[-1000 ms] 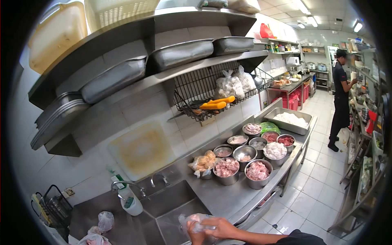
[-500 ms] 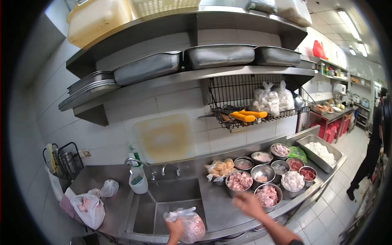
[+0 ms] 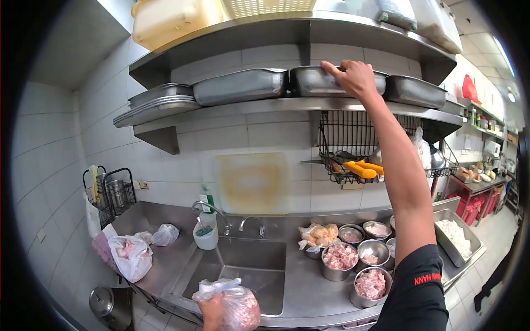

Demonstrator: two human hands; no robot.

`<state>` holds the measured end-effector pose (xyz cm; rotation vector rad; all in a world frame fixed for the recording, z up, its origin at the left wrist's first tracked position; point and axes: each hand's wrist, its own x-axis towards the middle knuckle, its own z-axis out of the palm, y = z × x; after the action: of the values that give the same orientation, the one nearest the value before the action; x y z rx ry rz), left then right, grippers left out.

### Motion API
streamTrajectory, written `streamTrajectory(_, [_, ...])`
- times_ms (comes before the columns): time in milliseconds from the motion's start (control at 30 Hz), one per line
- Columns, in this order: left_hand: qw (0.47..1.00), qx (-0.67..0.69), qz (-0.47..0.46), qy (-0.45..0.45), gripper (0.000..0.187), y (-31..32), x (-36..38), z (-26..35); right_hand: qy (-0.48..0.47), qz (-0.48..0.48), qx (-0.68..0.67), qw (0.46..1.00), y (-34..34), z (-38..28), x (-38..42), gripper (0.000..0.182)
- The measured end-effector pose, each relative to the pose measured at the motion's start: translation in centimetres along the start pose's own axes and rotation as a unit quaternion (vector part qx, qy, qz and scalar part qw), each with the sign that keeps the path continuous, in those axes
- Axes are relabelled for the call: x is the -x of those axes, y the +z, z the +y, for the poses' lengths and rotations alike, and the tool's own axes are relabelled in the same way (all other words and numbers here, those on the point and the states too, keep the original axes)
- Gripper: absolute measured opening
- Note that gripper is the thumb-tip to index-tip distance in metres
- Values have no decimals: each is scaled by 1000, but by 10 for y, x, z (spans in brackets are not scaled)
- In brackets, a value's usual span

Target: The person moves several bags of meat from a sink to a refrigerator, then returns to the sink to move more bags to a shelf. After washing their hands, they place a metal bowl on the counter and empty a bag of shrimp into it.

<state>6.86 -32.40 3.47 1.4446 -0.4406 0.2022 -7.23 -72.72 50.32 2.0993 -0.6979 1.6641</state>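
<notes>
The left hand is closed around the gathered upper part of a clear bag of meat; the bag hangs at the front edge of the sink, whether touching it or apart I cannot tell; the right hand is raised to the rim of a steel pan on the lower shelf, thumb spread along it, though whether the hidden fingers grip or merely rest I cannot tell; a weak one-handed hold could let the pan tip over the shelf's front edge, and the neighbouring pans sit close enough to snag; a falling pan could strike the orange handles poking from the wire rack behind the forearm, or the uncovered meat bowls by the counter's front edge; the bag's thin plastic could stretch or tear if it scrapes the sink's rim, especially with attention up high; the white bag at the counter's left front edge could slide off if bumped.
</notes>
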Motion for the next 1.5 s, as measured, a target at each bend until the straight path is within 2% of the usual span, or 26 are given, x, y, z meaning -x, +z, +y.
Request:
streamTrajectory(67, [1000, 18, 7, 7, 22, -11, -7, 0, -21, 80, 8, 997, -1, -4, 6, 82])
streamTrajectory(100, [998, 51, -15, -38, 24, -18, -11, -1, -31, 144, 30, 989, -3, -9, 9, 80])
streamTrajectory(200, [1000, -1, -21, -6, 23, -35, -24, -13, -65, 265, 92, 958, -27, -26, 29, 75])
streamTrajectory(233, [999, 19, 1, -25, 25, -35, -26, -12, -90, 308, 96, 942, -32, -27, 38, 73])
streamTrajectory(267, [998, -18, -45, -47, 28, -41, -31, -16, -118, 350, 101, 924, -37, -28, 47, 72])
streamTrajectory(333, [982, -94, -140, -88, 36, -53, -41, -8, -124, 354, 73, 924, -45, -28, 62, 68])
streamTrajectory(400, [983, -70, -127, -115, 33, -49, -41, 8, -161, 386, 65, 906, -49, -23, 71, 66])
streamTrajectory(467, [979, -78, -122, -141, 33, -44, -46, 20, -163, 344, 87, 921, -55, -22, 92, 59])
streamTrajectory(500, [976, -141, -132, -104, 34, -45, -51, 10, -175, 350, 76, 917, -56, -23, 101, 58])
streamTrajectory(600, [983, -87, -129, -97, 32, -42, -52, 3, -185, 352, 57, 916, -61, -24, 114, 56])
streamTrajectory(700, [978, -84, -164, -102, 29, -42, -60, -22, -175, 346, 48, 921, -67, -22, 117, 56])
streamTrajectory(800, [980, -115, -161, -24, 27, -35, -51, -2, -183, 346, 52, 919, -69, -22, 118, 59])
streamTrajectory(900, [977, -90, -170, -87, 26, -34, -42, 18, -195, 343, 51, 918, -68, -24, 124, 63])
streamTrajectory(1000, [975, -106, -176, -85, 26, -36, -36, 21, -200, 349, 47, 914, -67, -27, 126, 64])
streamTrajectory(1100, [979, -59, -188, -48, 25, -40, -34, 2, -200, 361, 48, 910, -69, -26, 117, 67])
streamTrajectory(1200, [986, -66, -125, -89, 24, -40, -23, 14, -193, 360, 55, 911, -75, -25, 101, 68])
streamTrajectory(1233, [989, -67, -115, -71, 21, -41, -20, 15, -193, 361, 51, 911, -77, -24, 94, 67])
streamTrajectory(1333, [987, -89, -110, 72, 28, -49, -23, -15, -173, 346, 71, 920, -80, -23, 71, 68])
streamTrajectory(1367, [995, 12, -94, -7, 31, -46, -18, -6, -160, 339, 71, 924, -78, -21, 64, 69])
streamTrajectory(1467, [997, 21, -75, -15, 30, -46, -10, 7, -132, 320, 55, 937, -75, -17, 46, 71])
streamTrajectory(1500, [994, 16, -100, -43, 30, -50, -11, 5, -108, 305, 65, 944, -75, -18, 44, 72])
